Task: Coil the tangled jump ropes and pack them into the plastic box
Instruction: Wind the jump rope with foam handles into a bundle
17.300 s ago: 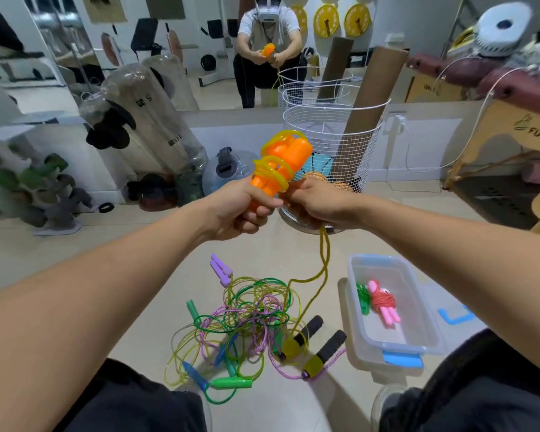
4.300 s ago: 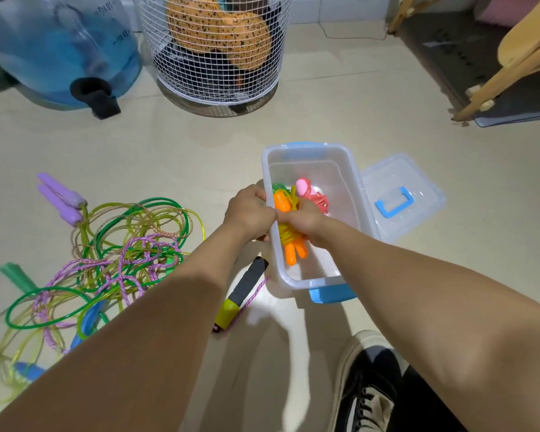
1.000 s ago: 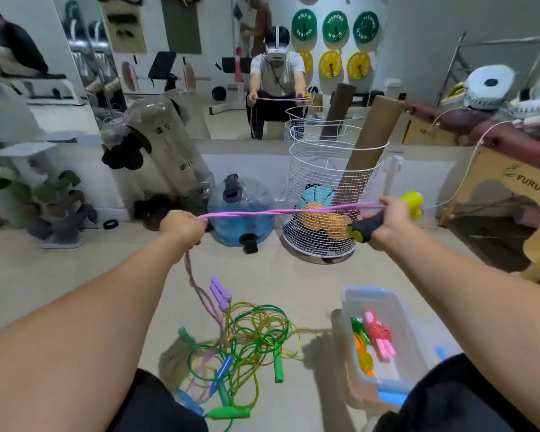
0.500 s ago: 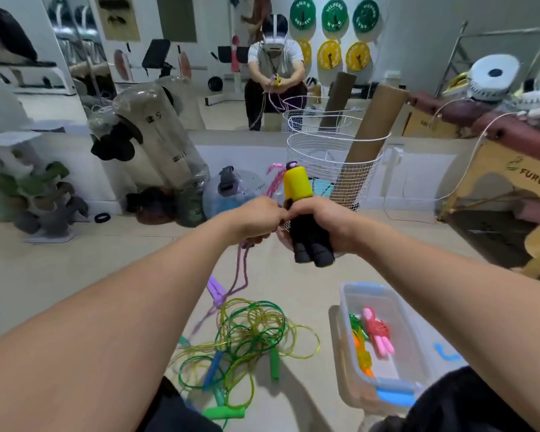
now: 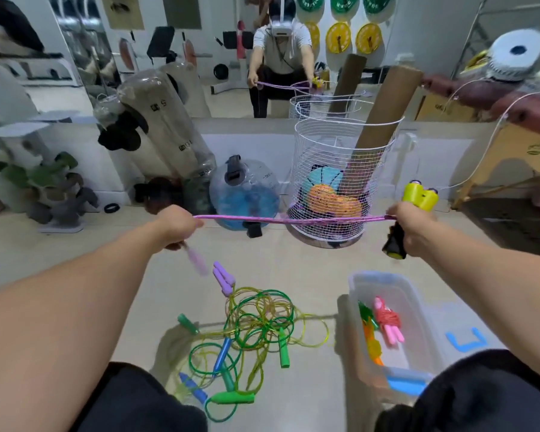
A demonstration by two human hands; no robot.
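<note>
My right hand (image 5: pixel 413 227) grips the two yellow-and-black handles (image 5: pixel 418 194) of a pink braided jump rope (image 5: pixel 293 219). My left hand (image 5: pixel 176 226) holds the rope's other end of the span, so it runs taut and level between both hands, with a blurred pink loop hanging below the left hand. On the floor lies a tangle of green and yellow ropes (image 5: pixel 256 319) with purple, green and blue handles. The clear plastic box (image 5: pixel 418 310) at the right holds coiled green, pink and orange ropes (image 5: pixel 384 319).
The box's lid with a blue handle (image 5: pixel 463 338) lies to its right. A white wire basket (image 5: pixel 337 182) with cardboard tubes and a blue water bag (image 5: pixel 243 198) stand ahead by a mirrored wall. A wooden bench (image 5: pixel 524 157) is at the right.
My hands were together at the handles half a second ago. They have moved apart sideways, drawing a length of pink rope taut between them; the handles went right with my right hand.
</note>
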